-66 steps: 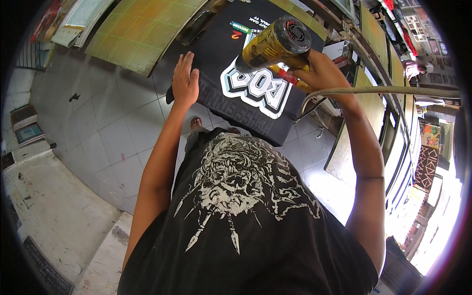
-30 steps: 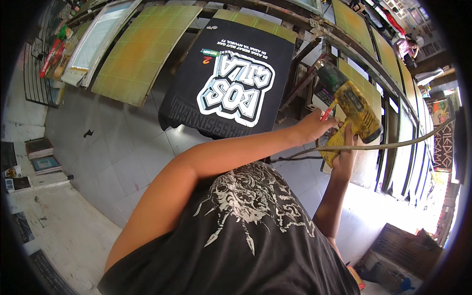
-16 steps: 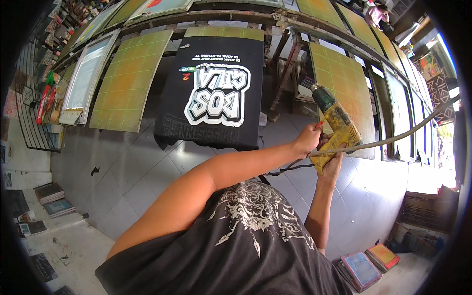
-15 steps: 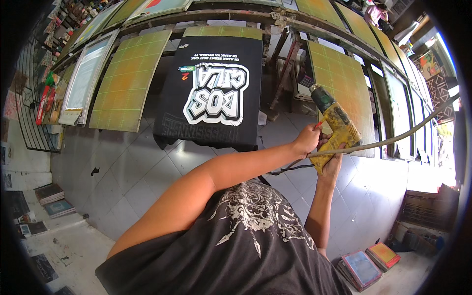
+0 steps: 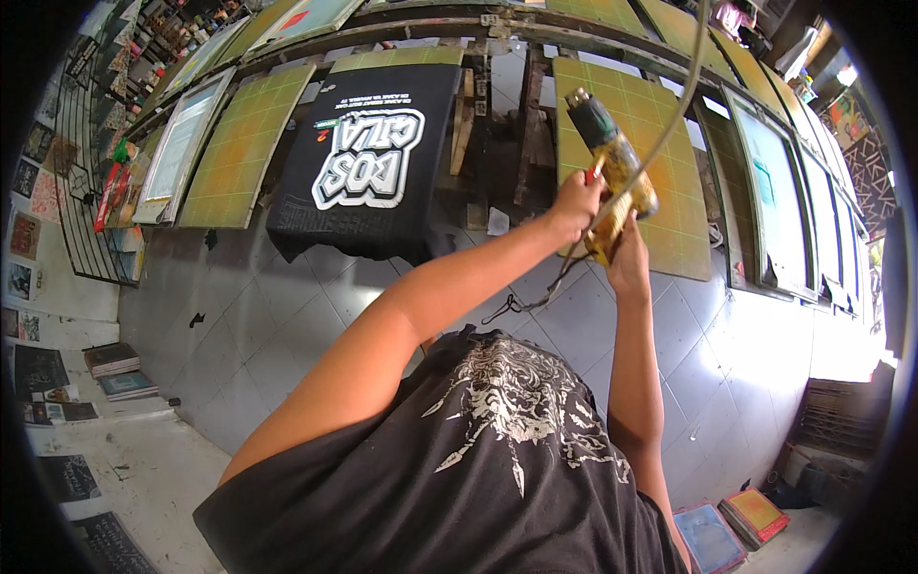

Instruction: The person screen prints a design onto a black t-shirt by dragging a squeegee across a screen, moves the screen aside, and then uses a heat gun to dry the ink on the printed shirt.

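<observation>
Both my hands are closed on a worn yellow heat gun [image 5: 626, 177] with a dark front and metal nozzle pointing up and away. My left hand [image 5: 577, 209] grips it at a red part on its left side, and my right hand [image 5: 623, 251] is below on the lower body. A pale cable [image 5: 665, 134] crosses the gun, with more looped cord below my hands. Left of the gun, a black T-shirt [image 5: 296, 191] with white lettering and small coloured patches lies spread on a board.
Slanted printing boards [image 5: 239, 143] with yellow-green grids flank the shirt along dark rails. Framed screens [image 5: 770, 191] stand at right, a wire rack [image 5: 81, 220] at left. Book-like stacks [image 5: 124, 383] sit on a white ledge; coloured frames [image 5: 751, 512] lie at bottom right. A person [image 5: 732, 19] is at the back right.
My hands left the position over the shirt, the left joining the right on the gun. Since then both have raised it forward; the cable now runs steeply upward.
</observation>
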### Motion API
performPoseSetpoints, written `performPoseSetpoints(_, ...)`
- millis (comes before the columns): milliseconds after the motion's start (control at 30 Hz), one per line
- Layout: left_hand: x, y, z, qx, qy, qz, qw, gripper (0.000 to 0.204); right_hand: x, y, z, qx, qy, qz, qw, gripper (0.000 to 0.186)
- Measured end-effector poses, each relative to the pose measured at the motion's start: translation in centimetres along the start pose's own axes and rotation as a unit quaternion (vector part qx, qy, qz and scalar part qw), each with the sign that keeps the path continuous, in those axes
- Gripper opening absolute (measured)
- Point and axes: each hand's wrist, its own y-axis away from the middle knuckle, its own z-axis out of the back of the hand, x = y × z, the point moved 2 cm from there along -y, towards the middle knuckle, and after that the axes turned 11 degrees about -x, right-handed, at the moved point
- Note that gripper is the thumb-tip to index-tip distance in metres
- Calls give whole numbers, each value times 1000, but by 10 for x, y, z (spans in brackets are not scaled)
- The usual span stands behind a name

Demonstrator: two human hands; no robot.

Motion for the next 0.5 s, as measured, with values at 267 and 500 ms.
performPoseSetpoints(267,33,-73,-52,-63,-51,-86,993,18,-2,-18,69,-39,83,-16,996,56)
performPoseSetpoints(500,30,-81,-69,-41,-100,-64,992,20,2,29,126,-21,143,-15,989,56)
